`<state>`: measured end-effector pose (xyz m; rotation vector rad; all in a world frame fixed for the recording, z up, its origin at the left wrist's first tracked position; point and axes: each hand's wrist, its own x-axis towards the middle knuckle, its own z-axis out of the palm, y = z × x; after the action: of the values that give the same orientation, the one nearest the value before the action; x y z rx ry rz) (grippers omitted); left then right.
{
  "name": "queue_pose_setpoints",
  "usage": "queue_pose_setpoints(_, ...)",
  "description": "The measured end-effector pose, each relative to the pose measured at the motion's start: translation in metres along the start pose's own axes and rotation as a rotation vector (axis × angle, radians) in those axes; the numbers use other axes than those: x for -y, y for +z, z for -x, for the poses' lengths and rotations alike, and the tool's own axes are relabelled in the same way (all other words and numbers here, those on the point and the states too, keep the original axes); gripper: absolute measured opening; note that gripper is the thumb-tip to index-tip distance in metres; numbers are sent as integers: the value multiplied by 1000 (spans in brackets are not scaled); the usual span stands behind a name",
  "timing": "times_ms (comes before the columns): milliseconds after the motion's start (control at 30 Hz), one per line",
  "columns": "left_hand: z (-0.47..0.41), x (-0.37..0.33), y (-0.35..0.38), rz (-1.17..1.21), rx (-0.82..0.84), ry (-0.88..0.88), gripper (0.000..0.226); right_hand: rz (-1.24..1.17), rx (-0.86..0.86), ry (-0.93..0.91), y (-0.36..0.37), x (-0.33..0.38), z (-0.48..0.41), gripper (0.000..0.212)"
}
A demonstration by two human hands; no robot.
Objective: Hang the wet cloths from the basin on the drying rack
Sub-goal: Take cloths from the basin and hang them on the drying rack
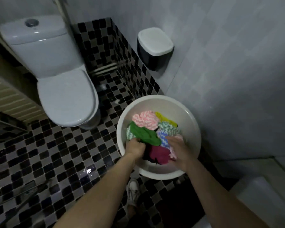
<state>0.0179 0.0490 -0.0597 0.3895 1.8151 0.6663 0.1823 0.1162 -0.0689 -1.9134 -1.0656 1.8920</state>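
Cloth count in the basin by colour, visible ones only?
Pink-white zigzag: 2
Green-white zigzag: 2
Blue-white zigzag: 1
Solid green: 1
Yellow: 1
Magenta: 1
Near-black: 1
Total: 9 visible patches; more may be buried.

The floor (56, 153) is a mosaic of small square black, grey and white tiles, and the same mosaic runs up the low wall at the back. A white ceramic toilet (66, 99) with its lid down stands on it at the left. A round white plastic basin (188, 116) filled with coloured cloths (145, 134) sits on the tiles to the right of the toilet, close to the pale grey wall. Just in front of the basin, a white laced shoe (133, 191) stands on the tiles. A small wet glint (88, 170) shines on a dark tile left of the basin.
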Motion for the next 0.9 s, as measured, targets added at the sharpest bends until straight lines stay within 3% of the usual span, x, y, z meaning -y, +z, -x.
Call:
queue_pose_setpoints(33, -10, -2, 7, -52, -29, -6, 22, 97, -5, -31, 0, -5, -4, 16)
queue_pose_setpoints(100, -18, -7, 14, -89, -62, -4, 22, 419, 22, -135, 3, -9, -4, 27)
queue_pose_setpoints(167, -27, -11, 20, -99, -40, -26, 22, 936, 75, -195, 1, -12, -10, 24)
queue_pose_setpoints(233, -31, -12, 22, -235, -18, -17, 24, 1324, 85, -217, 1, -9, -12, 35)
queue_pose_setpoints(367, -33, -10, 24, -709, -41, 111, 37, 1560, -56, -288, 14, -10, -11, 44)
queue_pose_setpoints(467, -44, -15, 28, -644, -73, 113, 37, 1581, -105, -305, 17, -25, -19, 31)
queue_pose_setpoints(567, -51, -22, 29, -425, -153, 103, 25, 1402, -65, -256, 14, -31, -25, 23)
queue_pose_setpoints(633, -49, -23, 26, -281, -207, 134, 24, 1123, 14, -276, 6, -28, -31, 14)
queue_pose_setpoints(733, -42, -22, 18, -26, -272, 177, 31, 699, 35, -363, -12, -13, -27, 23)
queue_pose_setpoints(833, -23, -29, 0, 78, -133, 294, 21, 120, 63, -374, -26, 11, 2, 30)
queue_pose_setpoints(900, -3, -40, -12, 11, 12, 414, 14, -394, 184, -173, -31, 20, 13, 29)
